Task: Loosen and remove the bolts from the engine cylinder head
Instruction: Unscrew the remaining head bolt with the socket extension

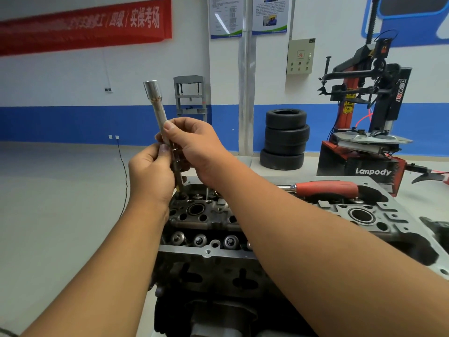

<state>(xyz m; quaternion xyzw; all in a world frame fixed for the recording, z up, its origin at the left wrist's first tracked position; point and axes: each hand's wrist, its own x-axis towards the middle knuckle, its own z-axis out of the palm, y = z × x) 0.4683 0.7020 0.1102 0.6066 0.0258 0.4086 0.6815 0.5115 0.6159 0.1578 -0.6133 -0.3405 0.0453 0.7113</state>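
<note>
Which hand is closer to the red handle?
The right hand. It grips the socket bar, with the red handle off to its right. The left hand holds the bar lower down, farther left.

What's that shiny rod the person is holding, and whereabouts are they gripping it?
A long socket extension. Right hand pinches its middle; left hand holds the dark lower end, over the cylinder head.

Above head: both hands [148,171] [194,147] and long socket extension [159,113] are occupying the space over the far-left bolt hole.
Right side: red-handled wrench [325,188] is lying across the cylinder head [379,215], blocking a sweep there.
Left of engine: bare floor [60,203] is giving open access (only a thin cable).
</note>
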